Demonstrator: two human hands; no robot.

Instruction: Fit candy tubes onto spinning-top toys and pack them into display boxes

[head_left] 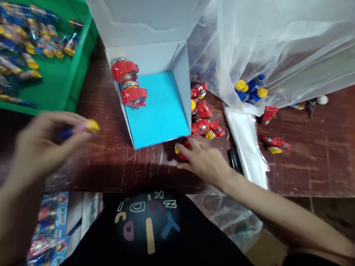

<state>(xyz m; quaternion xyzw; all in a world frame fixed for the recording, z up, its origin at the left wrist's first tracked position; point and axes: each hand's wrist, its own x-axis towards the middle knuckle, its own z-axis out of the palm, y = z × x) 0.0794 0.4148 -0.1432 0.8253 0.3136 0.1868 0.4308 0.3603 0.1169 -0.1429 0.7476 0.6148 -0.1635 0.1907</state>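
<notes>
My left hand [41, 144] pinches a small tube with a yellow cap [93, 126] and a blue end, above the table's left side. My right hand [204, 158] has its fingers around a small red and yellow toy [183, 148] on the table, just by the box's near right corner. The white cardboard box [153, 127] stands open with a bright blue bottom. Inside, along its left wall, sit two red toys [134, 95] with clear round parts. More red toys [203, 109] lie close outside the box's right wall.
A green tray [58, 81] at the left holds many small tubes. Clear plastic sheeting [246, 37] covers the back right, near blue and yellow pieces [252, 89]. Clear bags [246, 141] lie by a black object [235, 160]. Printed packs [52, 217] are below the table edge.
</notes>
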